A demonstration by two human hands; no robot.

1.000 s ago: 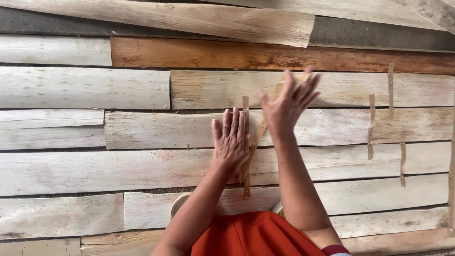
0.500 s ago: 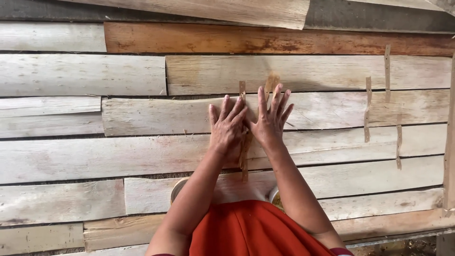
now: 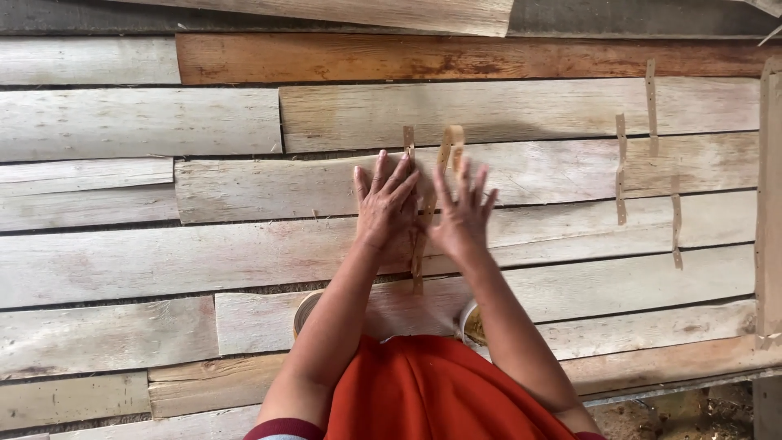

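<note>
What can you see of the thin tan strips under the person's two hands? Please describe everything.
The thin tan strips look like flat, pale brown ribbons of plant fibre. They lie lengthwise on the plank floor, crossing the boards. The left hand and right hand press flat on them. One upper end curls up; the lower end sticks out below the palms.

Weathered plank floor (image 3: 122, 261); thin tan strips (image 3: 621, 167) lying flat, more strips (image 3: 419, 244) mid-floor
</note>
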